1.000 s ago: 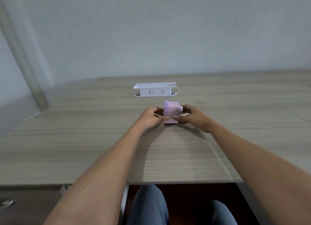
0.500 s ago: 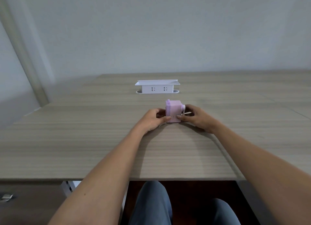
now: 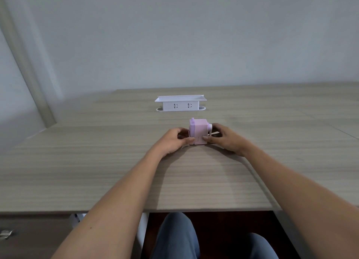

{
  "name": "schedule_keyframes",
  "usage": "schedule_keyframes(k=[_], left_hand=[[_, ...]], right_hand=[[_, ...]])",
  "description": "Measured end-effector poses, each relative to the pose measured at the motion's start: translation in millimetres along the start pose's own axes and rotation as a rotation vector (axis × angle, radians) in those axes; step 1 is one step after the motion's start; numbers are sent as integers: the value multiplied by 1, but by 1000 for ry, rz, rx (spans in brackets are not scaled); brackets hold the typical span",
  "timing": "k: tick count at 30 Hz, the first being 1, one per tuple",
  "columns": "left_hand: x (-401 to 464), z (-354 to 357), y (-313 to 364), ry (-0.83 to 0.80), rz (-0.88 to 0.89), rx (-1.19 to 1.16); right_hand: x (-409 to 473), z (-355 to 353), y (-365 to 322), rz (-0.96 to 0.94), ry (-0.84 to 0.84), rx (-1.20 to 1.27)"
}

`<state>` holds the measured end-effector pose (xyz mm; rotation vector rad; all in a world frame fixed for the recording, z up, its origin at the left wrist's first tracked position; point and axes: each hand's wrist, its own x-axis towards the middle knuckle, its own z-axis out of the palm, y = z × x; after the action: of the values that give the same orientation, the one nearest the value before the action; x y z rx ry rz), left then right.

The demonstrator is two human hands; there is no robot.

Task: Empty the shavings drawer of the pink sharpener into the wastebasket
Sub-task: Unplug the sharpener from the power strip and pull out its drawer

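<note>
The pink sharpener [image 3: 199, 128] stands upright on the wooden desk [image 3: 97, 161], a small box with a white crank hub on its right side. My left hand [image 3: 175, 140] grips its lower left side, thumb on the front near the drawer. My right hand [image 3: 225, 139] holds its right side, thumb pressed on the lower front. The drawer looks closed in the body. No wastebasket is in view.
A white power socket box [image 3: 180, 103] with a flared lid rises from the desk behind the sharpener. The desk's front edge runs just above my knees [image 3: 178, 237]. A wall stands behind the desk, and a lower surface sits at the bottom left.
Both hands have stayed on the sharpener; the thumbs have shifted slightly on its lower front. The sharpener has barely moved on the desk.
</note>
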<state>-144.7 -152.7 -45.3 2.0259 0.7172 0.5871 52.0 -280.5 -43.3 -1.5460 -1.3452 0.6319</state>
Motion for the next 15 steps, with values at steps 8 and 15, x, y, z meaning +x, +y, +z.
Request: schedule_keyframes(k=[8, 15], left_hand=[[-6, -17, -5, -1, -22, -19], [-16, -42, -15, 0, -56, -48]], right_hand=[[-1, 0, 0, 17, 5, 25], [-3, -2, -1, 66, 18, 91]])
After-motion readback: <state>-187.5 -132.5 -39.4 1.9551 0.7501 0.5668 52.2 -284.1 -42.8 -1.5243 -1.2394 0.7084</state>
